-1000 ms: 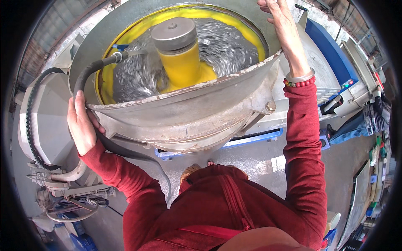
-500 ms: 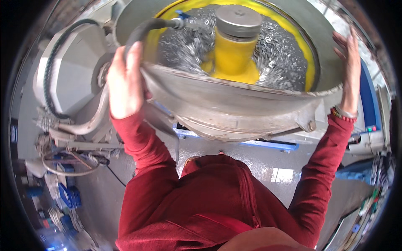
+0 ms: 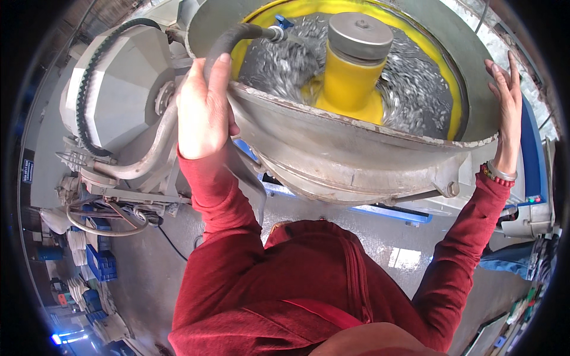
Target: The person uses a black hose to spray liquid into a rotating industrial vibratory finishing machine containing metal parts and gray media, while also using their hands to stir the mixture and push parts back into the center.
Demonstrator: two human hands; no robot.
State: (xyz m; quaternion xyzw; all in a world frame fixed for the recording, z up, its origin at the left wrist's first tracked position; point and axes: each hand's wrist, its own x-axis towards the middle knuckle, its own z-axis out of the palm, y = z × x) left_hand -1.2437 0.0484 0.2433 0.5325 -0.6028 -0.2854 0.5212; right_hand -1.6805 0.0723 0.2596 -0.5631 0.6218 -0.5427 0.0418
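Observation:
A big round vibratory tumbling bowl [image 3: 356, 157] stands before me, grey outside with a yellow lining. Shiny small metal pieces [image 3: 415, 89], blurred by motion, fill it around a yellow centre post with a grey cap [image 3: 360, 38]. A dark hose [image 3: 237, 37] with a blue-handled valve [image 3: 284, 22] reaches over the left rim. My left hand [image 3: 205, 110] is upright against the hose at the bowl's left side, fingers stretched and apart; its inner contact is hidden. Beside the right outer wall my right hand [image 3: 506, 101] is raised, fingers spread and holding nothing. Whether it touches the wall, I cannot tell.
Left of the bowl sits a pale faceted drum [image 3: 122, 89] with a dark cable, above a metal handwheel [image 3: 107, 228]. Blue crates [image 3: 101, 262] stand on the floor [image 3: 142, 279] at lower left. Blue machine parts [image 3: 533, 154] rise at the right.
The whole view has shifted, so the bowl and both hands sit farther right in the picture. Both hands keep about the same places beside the bowl. The metal pieces have churned.

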